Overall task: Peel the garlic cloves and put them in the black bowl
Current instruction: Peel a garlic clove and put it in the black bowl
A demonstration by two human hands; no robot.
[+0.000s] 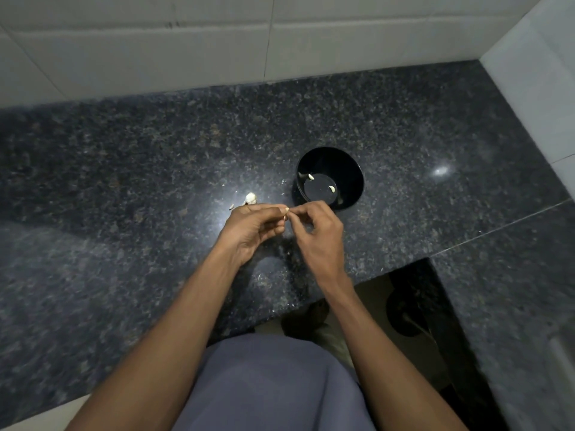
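Dark speckled granite worktop (130, 188) across mid-frame; pale tiled wall (186, 48) along top; grey-blue clothing (267, 387) at bottom centre.

Dim kitchen scene lit from above, with wide-angle bending at the edges.

Glare spots shine on the polished dark countertop (124, 169) at centre frame and at right of centre. Soft shadows fall below the hands and across the left of the frame. The tile wall (186, 51) lines curve in the upper frame. Lower edges look soft and blurred; the frame centre is sharper.
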